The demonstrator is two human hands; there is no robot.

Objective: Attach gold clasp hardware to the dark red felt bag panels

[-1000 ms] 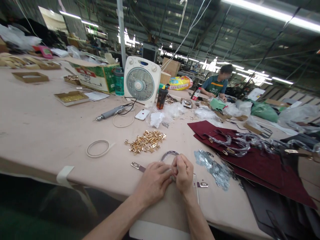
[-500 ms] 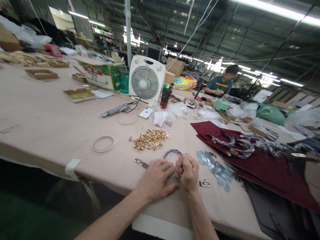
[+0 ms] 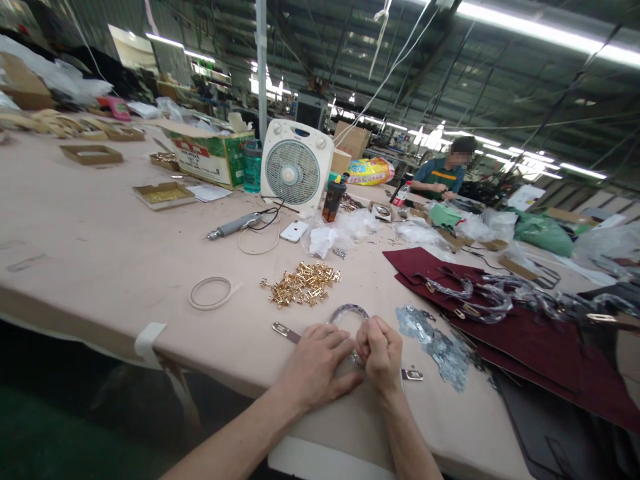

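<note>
My left hand (image 3: 320, 363) lies with its fingers stretched out over a brown strap. One strap end with a gold metal fitting (image 3: 286, 331) shows on its left; another metal-fitted end (image 3: 413, 375) shows right of my right wrist. My right hand (image 3: 381, 350) is closed in a fist beside my left fingertips, against a curved handle in clear plastic wrap (image 3: 349, 309). What the fist holds is hidden. A heap of small gold fittings (image 3: 305, 283) lies beyond my hands, and a spread of flat grey metal plates (image 3: 437, 343) to their right.
Dark red panels (image 3: 530, 340) with plastic-wrapped handles (image 3: 493, 300) lie at right. A tape roll (image 3: 210, 293), a grey power screwdriver (image 3: 233, 225), a phone (image 3: 294, 231), a box fan (image 3: 295, 167) and a dark bottle (image 3: 334, 198) are around. Another person (image 3: 445, 173) is farther back.
The whole view has shifted slightly, with things sitting a little lower and to the right. My hands keep nearly the same pose over the strap.
</note>
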